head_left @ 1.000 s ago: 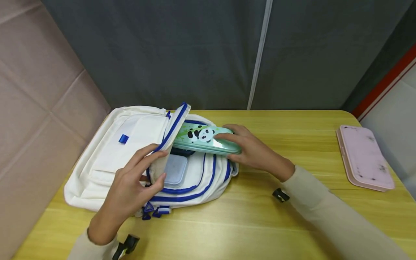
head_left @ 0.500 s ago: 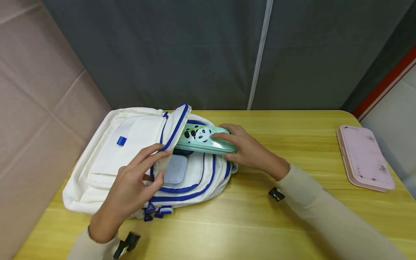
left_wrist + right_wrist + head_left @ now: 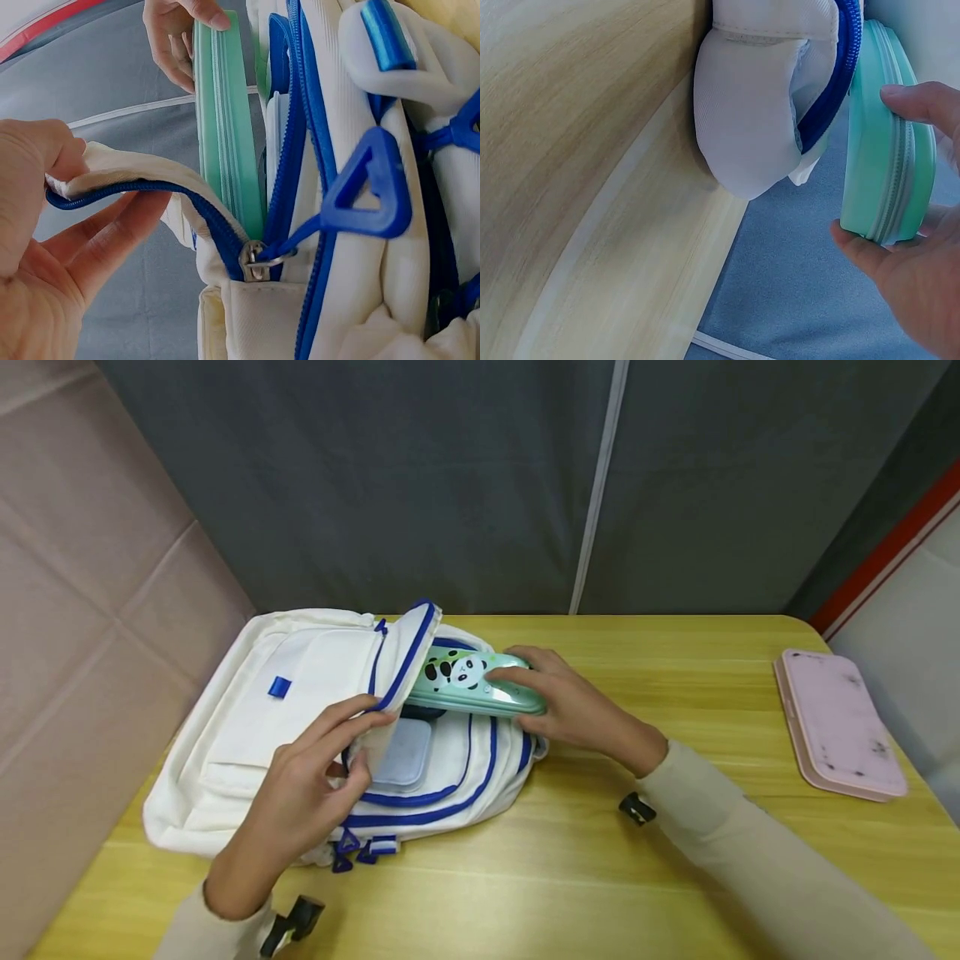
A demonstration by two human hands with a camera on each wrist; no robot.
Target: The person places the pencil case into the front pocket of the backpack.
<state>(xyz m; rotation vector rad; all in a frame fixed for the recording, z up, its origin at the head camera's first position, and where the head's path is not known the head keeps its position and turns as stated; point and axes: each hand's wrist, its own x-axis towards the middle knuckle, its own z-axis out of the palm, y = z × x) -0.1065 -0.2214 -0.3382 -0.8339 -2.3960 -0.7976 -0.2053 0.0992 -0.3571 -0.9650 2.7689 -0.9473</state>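
A white backpack (image 3: 300, 693) with blue zips lies on its back on the table. My left hand (image 3: 311, 785) pinches the raised flap (image 3: 142, 169) of its unzipped pocket between thumb and fingers. My right hand (image 3: 570, 706) grips the outer end of a green pencil case (image 3: 480, 689) printed with a panda, a zip (image 3: 896, 172) running round its side. The case's far end is inside the pocket, hidden under the flap. A pale blue square box (image 3: 405, 753) rests in the pocket opening, with a dark object (image 3: 422, 711) partly showing beneath the pencil case.
A pink case (image 3: 843, 722) with dark marks lies at the right end of the wooden table (image 3: 570, 877). Blue triangular zip pulls (image 3: 367, 187) hang from the bag's near side. A grey curtain (image 3: 420, 485) stands behind, and a pale wall covering (image 3: 97, 610) at left.
The pencil case has slid slightly left, further under the flap, with my right hand on it. The backpack has shifted a little left too. My left hand keeps its hold on the flap.
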